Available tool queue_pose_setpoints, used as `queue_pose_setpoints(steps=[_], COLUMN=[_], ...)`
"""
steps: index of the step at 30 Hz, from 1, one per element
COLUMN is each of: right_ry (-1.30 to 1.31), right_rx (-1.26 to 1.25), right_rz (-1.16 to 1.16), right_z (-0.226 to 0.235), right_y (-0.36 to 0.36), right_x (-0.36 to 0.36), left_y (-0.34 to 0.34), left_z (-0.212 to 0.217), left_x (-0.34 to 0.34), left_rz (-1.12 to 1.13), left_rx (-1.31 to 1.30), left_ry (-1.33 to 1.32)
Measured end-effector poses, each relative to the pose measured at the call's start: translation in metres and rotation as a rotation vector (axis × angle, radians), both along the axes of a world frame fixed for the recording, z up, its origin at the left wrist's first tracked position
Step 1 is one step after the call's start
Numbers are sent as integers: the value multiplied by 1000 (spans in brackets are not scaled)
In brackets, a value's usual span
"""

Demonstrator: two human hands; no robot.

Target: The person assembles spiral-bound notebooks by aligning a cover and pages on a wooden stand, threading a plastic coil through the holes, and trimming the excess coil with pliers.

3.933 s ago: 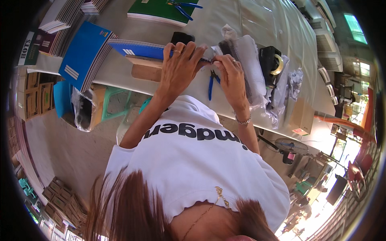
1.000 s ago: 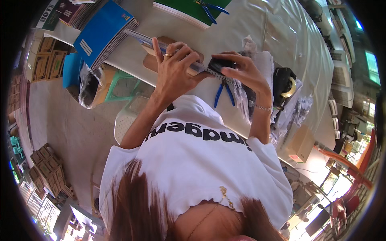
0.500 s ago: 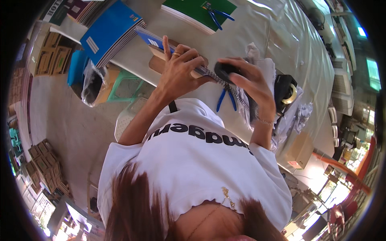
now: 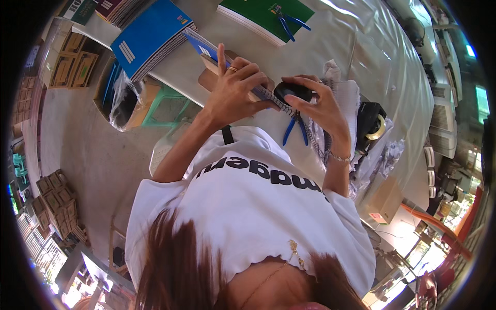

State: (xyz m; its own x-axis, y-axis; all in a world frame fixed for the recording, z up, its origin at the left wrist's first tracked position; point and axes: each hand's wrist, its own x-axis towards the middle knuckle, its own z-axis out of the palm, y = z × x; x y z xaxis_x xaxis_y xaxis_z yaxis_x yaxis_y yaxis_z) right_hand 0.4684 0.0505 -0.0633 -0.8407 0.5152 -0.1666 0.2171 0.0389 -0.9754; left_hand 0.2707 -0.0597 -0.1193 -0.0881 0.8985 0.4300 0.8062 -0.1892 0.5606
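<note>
While the left hand [image 4: 235, 90] clamped the blue-covered spiral-bound notebook [image 4: 243, 77] at upper centre of the frame, fingers pressed along its cover with the index finger raised, the right hand [image 4: 320, 106] curled its fingertips around a small black rounded tool [image 4: 292, 91] at the wire spine, apparently steadying the binding for work. Blue-handled pliers [image 4: 295, 129] lay just below on the plastic-covered table [image 4: 372, 57], near a black tape dispenser [image 4: 372, 121] at right.
</note>
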Motion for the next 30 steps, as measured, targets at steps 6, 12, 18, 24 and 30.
queue_pose_setpoints(steps=[6, 12, 18, 24, 30], right_ry=[-22, 13, 103, 22, 92], right_rx=[-7, 109, 261, 345, 486], right_rz=[5, 66, 160, 96, 250], right_z=[0, 6, 13, 7, 16], right_y=[1, -3, -10, -4, -15], right_x=[-11, -21, -25, -41, -42], left_y=[1, -3, -6, -6, -8], left_z=[-1, -5, 0, 0, -3], left_x=[2, 1, -2, -2, -6], left_rz=[7, 11, 35, 48, 47], left_rx=[-67, -39, -123, 25, 64], left_ry=[-32, -21, -4, -77, -94])
